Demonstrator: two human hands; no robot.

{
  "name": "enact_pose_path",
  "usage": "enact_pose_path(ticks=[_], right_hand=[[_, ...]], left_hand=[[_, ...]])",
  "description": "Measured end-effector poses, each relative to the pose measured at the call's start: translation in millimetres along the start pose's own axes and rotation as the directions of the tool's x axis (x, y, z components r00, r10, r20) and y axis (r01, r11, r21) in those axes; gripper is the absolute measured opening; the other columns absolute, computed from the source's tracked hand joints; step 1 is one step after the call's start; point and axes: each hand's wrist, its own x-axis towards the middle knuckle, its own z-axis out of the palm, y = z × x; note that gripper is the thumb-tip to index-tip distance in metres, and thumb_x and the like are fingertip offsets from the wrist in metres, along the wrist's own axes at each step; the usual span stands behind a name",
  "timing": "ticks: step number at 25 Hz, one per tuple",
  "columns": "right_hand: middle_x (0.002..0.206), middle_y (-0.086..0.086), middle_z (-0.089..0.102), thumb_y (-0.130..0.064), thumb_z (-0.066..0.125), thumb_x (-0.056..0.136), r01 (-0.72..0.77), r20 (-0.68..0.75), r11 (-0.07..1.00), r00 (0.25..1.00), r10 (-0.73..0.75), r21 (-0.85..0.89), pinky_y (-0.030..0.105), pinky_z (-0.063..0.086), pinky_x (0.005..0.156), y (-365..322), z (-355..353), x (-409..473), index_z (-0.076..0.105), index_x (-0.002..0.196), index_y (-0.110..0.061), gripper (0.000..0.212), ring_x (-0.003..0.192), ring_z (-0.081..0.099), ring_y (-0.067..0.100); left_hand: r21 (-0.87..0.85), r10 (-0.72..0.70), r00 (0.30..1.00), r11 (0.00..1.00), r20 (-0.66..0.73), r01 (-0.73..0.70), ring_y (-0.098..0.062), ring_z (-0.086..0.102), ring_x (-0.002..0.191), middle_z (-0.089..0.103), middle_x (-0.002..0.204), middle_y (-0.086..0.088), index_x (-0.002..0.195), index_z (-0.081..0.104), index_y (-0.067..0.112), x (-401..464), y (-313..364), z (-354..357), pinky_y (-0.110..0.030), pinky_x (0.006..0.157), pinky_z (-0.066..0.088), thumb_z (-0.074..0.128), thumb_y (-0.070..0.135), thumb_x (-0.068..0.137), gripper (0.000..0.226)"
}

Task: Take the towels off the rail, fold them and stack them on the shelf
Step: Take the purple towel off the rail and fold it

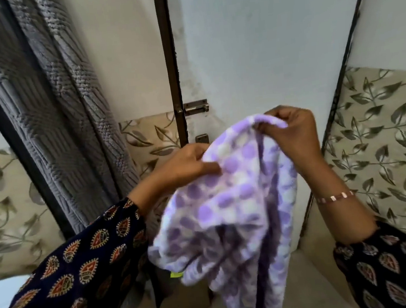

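I see the purple dotted towel (230, 201) held up in the air in front of the door (260, 46), between both hands. My left hand (185, 166) pinches its edge with curled fingers, and my right hand (292, 128) grips the top corner a little higher. The grey towel (47, 108) hangs at the left, beside the leaf-patterned tiles (385, 138).

Purple-dotted white towel (230, 201); grey ribbed towel (66, 118).
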Motion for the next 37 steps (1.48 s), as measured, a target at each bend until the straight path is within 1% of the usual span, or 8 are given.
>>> enact_pose_path(ticks=[8, 14, 18, 21, 25, 29, 34, 37], right_hand=[[0.051, -0.031, 0.060, -0.019, 0.069, 0.072, 0.107, -0.225, 0.994, 0.969, -0.105, -0.006, 0.013, 0.042, 0.060, -2, -33, 31, 0.061, 0.063, -0.027, 0.014, 0.053, 0.050, -0.011], [0.048, -0.035, 0.055, -0.018, 0.063, 0.074, 0.113, -0.337, 0.993, 0.934, -0.120, -0.039, 0.009, 0.037, 0.056, 1, -53, 49, 0.055, 0.063, -0.029, 0.017, 0.049, 0.046, -0.014], [0.050, -0.037, 0.056, -0.016, 0.067, 0.075, 0.084, -0.295, 0.990, 0.948, -0.114, -0.113, 0.005, 0.038, 0.056, 5, -49, 46, 0.066, 0.076, -0.013, 0.003, 0.050, 0.050, -0.015], [0.046, -0.030, 0.058, -0.007, 0.071, 0.074, 0.045, -0.104, 0.991, 0.993, -0.058, -0.128, 0.005, 0.037, 0.054, 3, -32, 32, 0.068, 0.080, 0.000, 0.010, 0.048, 0.050, -0.012], [0.064, 0.002, 0.068, -0.014, 0.073, 0.067, 0.004, 0.214, 0.981, 0.976, 0.039, -0.196, 0.023, 0.043, 0.061, -6, 6, 1, 0.070, 0.074, -0.002, 0.014, 0.060, 0.055, 0.002], [0.052, 0.004, 0.053, -0.008, 0.073, 0.065, 0.040, 0.219, 0.973, 0.976, 0.012, -0.227, 0.017, 0.034, 0.050, -33, 25, -8, 0.066, 0.067, -0.011, 0.008, 0.049, 0.042, -0.001], [0.066, 0.010, 0.048, -0.015, 0.066, 0.067, -0.110, 0.160, 0.992, 0.982, 0.100, 0.056, 0.026, 0.031, 0.056, -39, 25, -16, 0.055, 0.066, -0.012, 0.011, 0.064, 0.041, 0.018], [0.083, 0.013, 0.056, -0.030, 0.071, 0.069, -0.300, 0.242, 0.895, 0.943, 0.227, 0.331, 0.033, 0.042, 0.071, -16, 27, -39, 0.056, 0.089, 0.010, 0.046, 0.081, 0.049, 0.023]], left_hand=[[-0.478, -0.108, 0.968, 0.854, 0.225, 0.206, -0.018, 0.068, 0.063, 0.072, 0.077, -0.010, 0.093, 0.066, -0.003, -11, -21, -3, -0.022, 0.063, 0.056, 0.071, 0.023, 0.050, 0.051], [-0.047, -0.344, 0.910, 0.930, 0.232, 0.364, -0.025, 0.070, 0.089, 0.075, 0.096, -0.009, 0.091, 0.073, 0.008, -28, -60, -17, -0.035, 0.086, 0.055, 0.076, 0.042, 0.048, 0.055], [-0.308, -0.308, 0.948, 0.912, -0.077, 0.271, -0.022, 0.070, 0.083, 0.076, 0.085, -0.005, 0.084, 0.075, 0.017, -34, -83, -24, -0.027, 0.071, 0.056, 0.082, 0.055, 0.045, 0.055], [-0.483, -0.298, 0.802, 0.875, -0.517, 0.014, -0.019, 0.061, 0.075, 0.069, 0.068, 0.002, 0.076, 0.068, 0.016, -17, -69, -19, -0.020, 0.060, 0.050, 0.068, 0.034, 0.078, 0.018], [-0.223, -0.037, 0.804, 0.967, -0.594, -0.120, -0.002, 0.049, 0.070, 0.053, 0.075, 0.012, 0.097, 0.058, 0.013, 8, -17, 3, 0.000, 0.052, 0.038, 0.062, 0.026, 0.084, 0.020], [0.033, 0.240, 0.914, 0.969, -0.328, -0.243, -0.004, 0.045, 0.058, 0.054, 0.064, 0.006, 0.081, 0.067, 0.020, 18, 2, 25, -0.025, 0.058, 0.038, 0.063, 0.055, 0.064, 0.039], [0.570, 0.575, 0.683, 0.774, -0.451, -0.275, -0.018, 0.048, 0.060, 0.050, 0.080, -0.002, 0.086, 0.069, 0.016, 7, 19, 15, -0.026, 0.054, 0.033, 0.045, 0.049, 0.079, 0.042], [0.617, 0.626, 0.667, 0.725, -0.403, -0.307, -0.027, 0.060, 0.067, 0.061, 0.086, -0.008, 0.088, 0.070, 0.014, -2, 31, 19, -0.032, 0.056, 0.044, 0.042, 0.038, 0.084, 0.037]])
